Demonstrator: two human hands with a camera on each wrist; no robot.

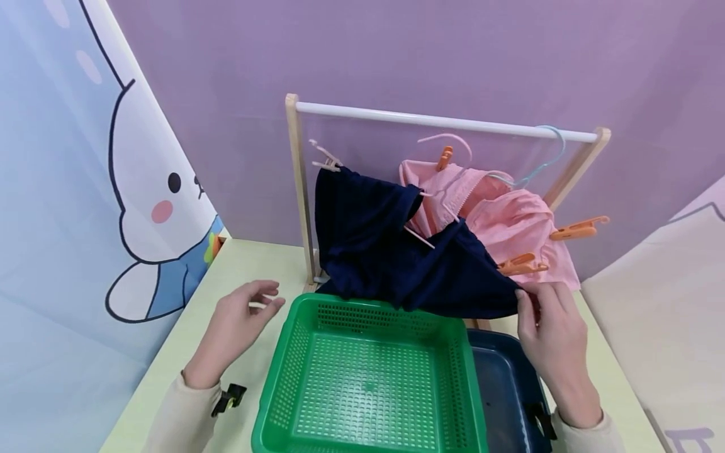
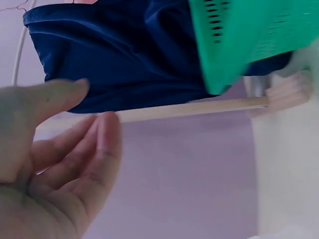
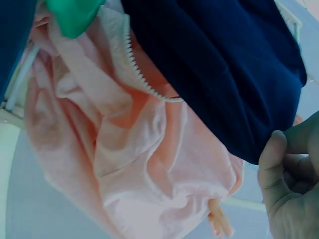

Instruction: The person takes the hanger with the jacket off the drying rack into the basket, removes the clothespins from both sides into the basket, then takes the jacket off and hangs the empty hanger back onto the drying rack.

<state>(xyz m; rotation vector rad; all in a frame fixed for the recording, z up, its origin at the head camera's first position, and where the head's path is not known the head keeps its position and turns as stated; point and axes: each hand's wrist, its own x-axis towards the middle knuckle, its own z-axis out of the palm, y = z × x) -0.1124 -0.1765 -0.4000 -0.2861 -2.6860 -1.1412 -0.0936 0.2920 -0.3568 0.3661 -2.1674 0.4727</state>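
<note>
While your right hand (image 1: 555, 333) pinches the lower right corner of the navy garment (image 1: 374, 251), its fingers clamped on the cloth, you seem to be straightening that piece on the pink hanger (image 1: 461, 139). It lies across the front of the rack (image 1: 297, 182), behind the green basket (image 1: 472, 377), and the hanger's hook looks to sit below the white rail (image 1: 419, 117), not over it. Your left hand (image 1: 240, 327) holds nothing, thumb and fingers apart, over the table (image 1: 243, 264). The next move probably calls for that hand at the garment's near side, to even it out.

Count two garments (the other is the pink jacket (image 1: 512, 217)), two hangers with the light blue hanger (image 1: 548, 165), three orange pegs (image 1: 576, 231), one pale clip (image 1: 328, 166) at the navy top corner, one green basket and one dark blue tray (image 1: 504, 377).
</note>
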